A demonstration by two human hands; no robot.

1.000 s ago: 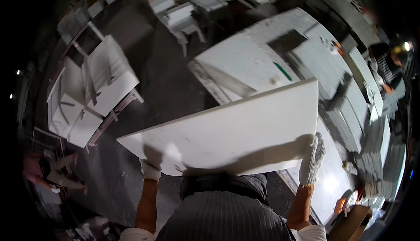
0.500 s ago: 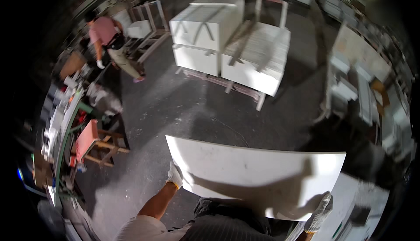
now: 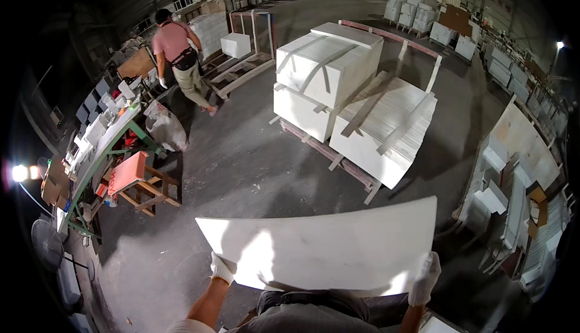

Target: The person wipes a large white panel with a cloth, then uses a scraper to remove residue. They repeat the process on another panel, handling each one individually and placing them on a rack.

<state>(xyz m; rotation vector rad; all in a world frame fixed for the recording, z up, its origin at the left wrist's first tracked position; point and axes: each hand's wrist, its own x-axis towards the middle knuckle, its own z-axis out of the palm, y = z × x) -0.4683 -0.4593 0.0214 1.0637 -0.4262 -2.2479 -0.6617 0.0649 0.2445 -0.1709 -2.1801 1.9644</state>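
Head view: I've swung away from the worktable; both gloved hands, left [image 3: 221, 268] and right [image 3: 425, 280], stay clamped on the large white stone slab [image 3: 329, 247], now level over near floor, pallets far ahead.

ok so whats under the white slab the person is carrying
Under the white slab, gloved left hand and right hand grip its near corners; grey concrete floor lies below, partly covered.

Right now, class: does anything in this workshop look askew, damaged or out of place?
Nothing looks damaged. The white slab is held level between the left hand and right hand. On the pallet, the lower slab stack slopes toward the floor beside the strapped blocks.
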